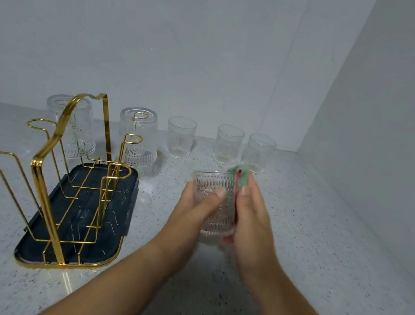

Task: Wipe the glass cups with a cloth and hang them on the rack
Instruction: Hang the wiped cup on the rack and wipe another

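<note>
- Here, our left hand curls round the glass cup just right of the frame's centre, thumb across its ribbed wall. It is held clear of the table as far as we can judge. Our right hand pinches the green and red cloth against the cup's right side and rim.
- The likeliest failure is a slip. If the wiping hand presses harder than the left hand grips, the cup could twist free and fall onto the hard table.
- The cloth covers only the right side. If we head for the rack too soon, the inside and far wall may go unwiped.
- Three upright cups stand in a row just beyond our hands, in the middle of the frame. A wide forward sweep of the cloth could knock the nearest one over.
- The gold wire rack stands on its dark tray at the left of the frame. Two inverted cups appear to hang on its far pegs, and the nearer loops are free.
- As we carry our cup across, we could strike glass against the wire or against a hung cup.
- A cup set only partly over a loop may tip off, and we judge that a light rack could rock under a careless push.
</note>
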The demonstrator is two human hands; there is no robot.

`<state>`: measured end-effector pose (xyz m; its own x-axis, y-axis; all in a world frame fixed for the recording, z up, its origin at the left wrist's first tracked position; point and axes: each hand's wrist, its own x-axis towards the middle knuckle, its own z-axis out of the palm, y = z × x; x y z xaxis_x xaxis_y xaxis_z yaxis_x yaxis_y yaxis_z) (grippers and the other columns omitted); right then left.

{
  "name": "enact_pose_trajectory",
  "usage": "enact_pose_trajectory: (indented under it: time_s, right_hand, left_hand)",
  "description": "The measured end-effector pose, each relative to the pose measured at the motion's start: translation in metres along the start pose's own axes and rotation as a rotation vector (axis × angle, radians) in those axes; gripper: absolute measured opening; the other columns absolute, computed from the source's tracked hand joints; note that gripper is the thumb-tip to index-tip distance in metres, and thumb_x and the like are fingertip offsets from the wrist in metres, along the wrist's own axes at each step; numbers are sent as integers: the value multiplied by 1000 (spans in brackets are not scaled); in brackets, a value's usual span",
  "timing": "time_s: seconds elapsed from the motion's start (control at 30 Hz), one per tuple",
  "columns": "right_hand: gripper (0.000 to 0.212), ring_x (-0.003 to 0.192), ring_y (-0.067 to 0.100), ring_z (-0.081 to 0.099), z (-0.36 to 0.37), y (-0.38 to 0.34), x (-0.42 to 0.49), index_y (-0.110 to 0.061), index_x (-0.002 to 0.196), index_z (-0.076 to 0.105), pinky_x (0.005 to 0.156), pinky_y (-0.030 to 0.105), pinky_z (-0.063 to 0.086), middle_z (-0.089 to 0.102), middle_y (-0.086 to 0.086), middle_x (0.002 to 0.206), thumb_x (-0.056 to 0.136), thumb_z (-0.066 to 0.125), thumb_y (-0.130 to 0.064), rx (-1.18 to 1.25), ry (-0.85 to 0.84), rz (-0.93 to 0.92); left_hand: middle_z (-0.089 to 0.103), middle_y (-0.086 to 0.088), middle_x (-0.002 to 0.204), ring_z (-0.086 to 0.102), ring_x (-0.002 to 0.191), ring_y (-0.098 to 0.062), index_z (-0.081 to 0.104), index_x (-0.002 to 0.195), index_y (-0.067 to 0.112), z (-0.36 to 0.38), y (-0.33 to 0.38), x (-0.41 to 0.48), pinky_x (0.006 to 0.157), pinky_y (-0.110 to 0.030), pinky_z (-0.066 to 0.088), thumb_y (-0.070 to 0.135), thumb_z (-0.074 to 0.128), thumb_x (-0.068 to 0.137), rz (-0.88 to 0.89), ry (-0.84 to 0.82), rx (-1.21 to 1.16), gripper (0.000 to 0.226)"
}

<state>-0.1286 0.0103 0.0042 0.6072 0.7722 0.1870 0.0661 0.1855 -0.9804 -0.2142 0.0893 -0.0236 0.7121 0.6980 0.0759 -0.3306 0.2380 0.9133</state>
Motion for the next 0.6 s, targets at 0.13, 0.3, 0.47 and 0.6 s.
enact_pose_trajectory:
  time_s: [0.13, 0.3, 0.47, 0.6]
  right_hand:
    - [76, 136, 16, 55, 6, 16, 2, -49, 151, 39, 109, 40, 46, 56, -9, 150, 86, 28, -86, -118, -39, 29]
    - [46, 76, -6, 65, 7, 6, -5, -37, 132, 58, 58, 7, 47, 70, -19, 90, 102, 29, -55, -116, 16, -53]
    - [58, 156, 3, 15, 17, 10, -16, -43, 160, 11, 127, 39, 22, 14, -18, 171, 105, 22, -58, -321, -127, -221]
    - [56, 153, -9, -13, 23, 18, -27, -45, 155, -4, 126, 27, 3, -19, -31, 165, 103, 13, -57, -521, -132, -311]
  left_hand:
    - [76, -17, 122, 75, 109, -43, 60, 134, 22, 1, 8, -4, 91, -70, 56, 40, 75, 90, -19, -24, -4, 50]
    - [80, -6, 116, 79, 106, -31, 51, 133, 26, -2, 6, 2, 97, -64, 59, 52, 79, 83, -42, 45, 19, 64]
    - [80, 5, 95, 79, 91, -17, 49, 124, 20, -4, 6, 7, 84, -43, 62, 69, 73, 82, 7, 120, 2, 69]
    - [76, 4, 79, 74, 77, -10, 48, 114, 12, -9, 7, 6, 73, -34, 60, 65, 72, 84, -18, 129, -35, 66]
